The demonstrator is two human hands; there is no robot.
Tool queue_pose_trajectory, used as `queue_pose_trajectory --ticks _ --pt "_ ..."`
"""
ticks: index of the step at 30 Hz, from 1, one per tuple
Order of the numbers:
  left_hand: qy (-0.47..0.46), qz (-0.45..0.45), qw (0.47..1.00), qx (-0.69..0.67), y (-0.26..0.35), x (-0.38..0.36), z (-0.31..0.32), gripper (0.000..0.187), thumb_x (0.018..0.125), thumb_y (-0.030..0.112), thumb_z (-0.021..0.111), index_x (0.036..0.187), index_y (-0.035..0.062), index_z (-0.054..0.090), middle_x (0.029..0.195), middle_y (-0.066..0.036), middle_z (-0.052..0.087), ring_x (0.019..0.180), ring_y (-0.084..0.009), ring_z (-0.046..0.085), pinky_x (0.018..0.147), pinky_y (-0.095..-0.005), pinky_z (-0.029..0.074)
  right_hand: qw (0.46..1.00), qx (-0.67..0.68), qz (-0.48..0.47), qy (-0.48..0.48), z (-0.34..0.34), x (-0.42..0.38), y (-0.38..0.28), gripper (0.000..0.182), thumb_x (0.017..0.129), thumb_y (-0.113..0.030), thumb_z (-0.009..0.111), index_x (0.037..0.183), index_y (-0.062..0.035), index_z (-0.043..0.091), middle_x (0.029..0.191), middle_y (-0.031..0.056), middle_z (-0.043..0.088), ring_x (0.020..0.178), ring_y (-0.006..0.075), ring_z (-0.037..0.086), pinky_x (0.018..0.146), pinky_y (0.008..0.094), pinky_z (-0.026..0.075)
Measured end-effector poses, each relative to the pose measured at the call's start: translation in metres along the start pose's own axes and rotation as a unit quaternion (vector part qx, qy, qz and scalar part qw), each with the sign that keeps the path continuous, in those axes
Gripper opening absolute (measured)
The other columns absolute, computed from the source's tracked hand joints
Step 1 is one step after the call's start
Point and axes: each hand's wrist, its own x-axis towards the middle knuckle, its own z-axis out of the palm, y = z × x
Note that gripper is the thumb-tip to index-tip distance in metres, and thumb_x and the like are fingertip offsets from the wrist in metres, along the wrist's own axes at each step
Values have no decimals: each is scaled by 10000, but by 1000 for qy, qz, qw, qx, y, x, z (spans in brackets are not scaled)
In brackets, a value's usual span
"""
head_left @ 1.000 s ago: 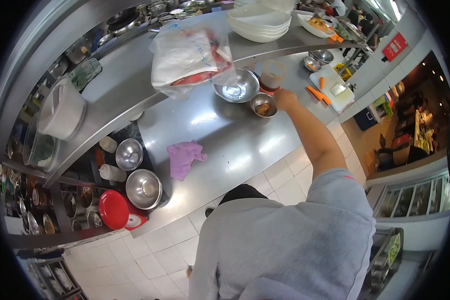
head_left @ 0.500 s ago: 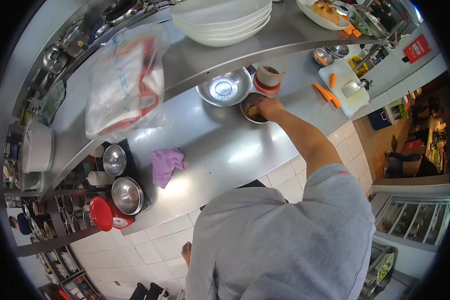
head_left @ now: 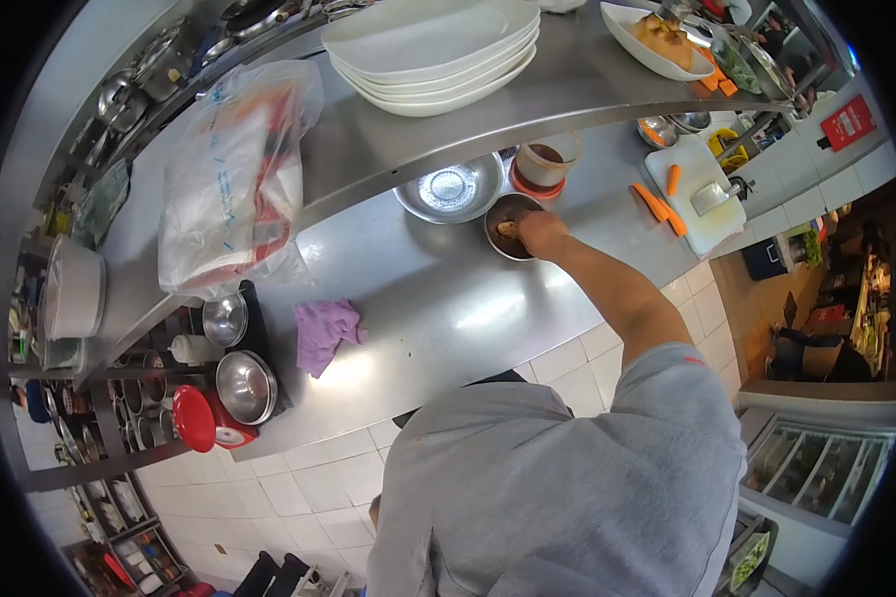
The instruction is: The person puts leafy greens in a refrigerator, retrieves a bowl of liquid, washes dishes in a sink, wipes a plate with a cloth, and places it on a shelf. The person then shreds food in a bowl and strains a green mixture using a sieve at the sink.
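Food (head_left: 508, 230) lies in the metal bowl (head_left: 497, 215) the right hand (head_left: 545, 237) reaches into; I cannot tell either grip.

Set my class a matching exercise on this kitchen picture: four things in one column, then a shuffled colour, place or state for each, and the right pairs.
Things
1. Cloth
2. Right hand
3. Stacked dishes
4. Cutting board

Colour, place or state
A. On the raised shelf
B. Under a carrot
C. Purple
D. With its fingers in a small metal bowl

Right pairs: 1-C; 2-D; 3-A; 4-B
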Motion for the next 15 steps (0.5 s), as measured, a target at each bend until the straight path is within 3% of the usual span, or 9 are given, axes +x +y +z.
queue_pose_trajectory --ticks 10,13,15 --pt "1 1 1000 -2 -4 -9 15 321 1055 331 606 1086 20 679 724 -98 680 659 -212 678 585 -368 538 998 49 20 -16 -41 -7 -21 274 907 -159 695 1139 -22 742 1178 191 745 1077 364 732 935 450 596" --pt "-6 2 1000 6 0 -10 22 321 1054 331 606 1083 19 680 723 -97 680 658 -211 677 584 -368 537 997 52 1 64 -38 -2 -28 247 921 -147 676 1119 -24 758 1174 190 749 1096 363 731 945 436 598" --pt "-8 5 1000 8 1 -8 25 321 1054 331 606 1081 19 680 722 -97 680 657 -211 677 584 -368 537 999 -27 -17 22 -24 12 -28 226 949 -132 634 1090 -29 779 1233 206 730 1085 342 746 900 427 617"
